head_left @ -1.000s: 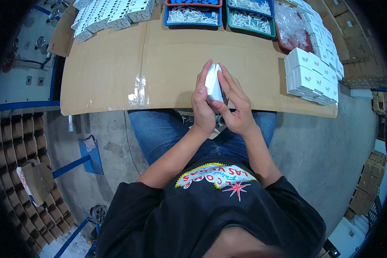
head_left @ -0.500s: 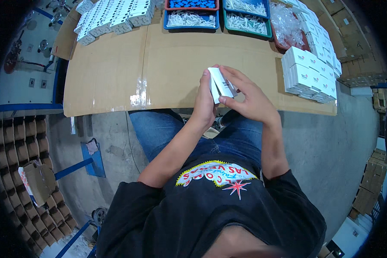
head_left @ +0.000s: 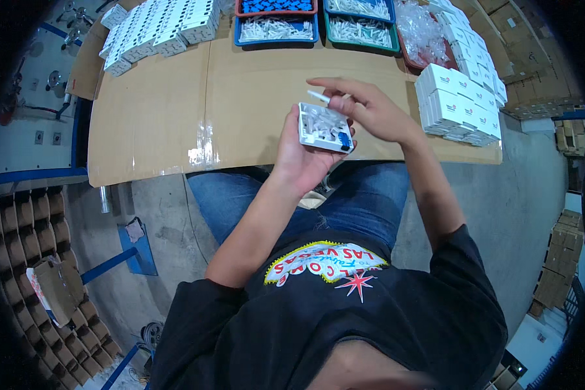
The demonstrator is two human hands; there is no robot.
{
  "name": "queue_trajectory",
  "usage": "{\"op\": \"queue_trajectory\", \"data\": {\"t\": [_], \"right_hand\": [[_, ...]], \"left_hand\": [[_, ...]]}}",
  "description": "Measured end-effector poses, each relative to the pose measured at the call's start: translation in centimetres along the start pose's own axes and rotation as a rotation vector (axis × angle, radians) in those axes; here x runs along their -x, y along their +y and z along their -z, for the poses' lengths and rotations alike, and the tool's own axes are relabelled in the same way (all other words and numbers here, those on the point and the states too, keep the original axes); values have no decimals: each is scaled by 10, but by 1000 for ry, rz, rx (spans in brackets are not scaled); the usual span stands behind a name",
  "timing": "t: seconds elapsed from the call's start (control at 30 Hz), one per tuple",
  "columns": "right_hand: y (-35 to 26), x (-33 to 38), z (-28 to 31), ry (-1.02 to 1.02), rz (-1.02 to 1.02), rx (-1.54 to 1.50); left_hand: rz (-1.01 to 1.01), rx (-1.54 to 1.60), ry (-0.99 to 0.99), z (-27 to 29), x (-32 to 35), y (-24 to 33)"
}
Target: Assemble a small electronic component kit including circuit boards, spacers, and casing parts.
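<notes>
Box (head_left: 317, 143), presumably light and stiff, is best gripped by 2 walls; cupped in half-curled left hand (head_left: 297, 164), white strip (head_left: 318, 96) pinched by right hand (head_left: 374, 114).

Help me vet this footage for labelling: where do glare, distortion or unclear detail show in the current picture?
Head view throughout: glare on the glossy strip; fisheye bowing along the near edge of the cardboard; black corners; the open white box clear in outline, its small contents hard to tell apart.
</notes>
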State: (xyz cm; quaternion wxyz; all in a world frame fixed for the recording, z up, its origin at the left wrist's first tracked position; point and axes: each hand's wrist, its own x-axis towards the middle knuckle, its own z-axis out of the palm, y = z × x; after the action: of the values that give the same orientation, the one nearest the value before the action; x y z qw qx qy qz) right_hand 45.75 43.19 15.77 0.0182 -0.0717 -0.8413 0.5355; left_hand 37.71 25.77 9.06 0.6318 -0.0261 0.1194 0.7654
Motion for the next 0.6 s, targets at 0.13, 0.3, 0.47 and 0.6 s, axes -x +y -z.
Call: {"op": "queue_trajectory", "data": {"t": [0.13,0.3,0.47,0.6], "right_hand": [[10,-17,10,-53,77,23],[11,-26,4,-90,5,27],[14,-32,-3,-43,45,69],[14,-34,-5,-64,20,66]], "left_hand": [[-24,-13,137,-5,0,9],[-44,-16,186,-7,2,10],[-33,0,158,0,2,11],[-31,22,166,0,2,10]]}}
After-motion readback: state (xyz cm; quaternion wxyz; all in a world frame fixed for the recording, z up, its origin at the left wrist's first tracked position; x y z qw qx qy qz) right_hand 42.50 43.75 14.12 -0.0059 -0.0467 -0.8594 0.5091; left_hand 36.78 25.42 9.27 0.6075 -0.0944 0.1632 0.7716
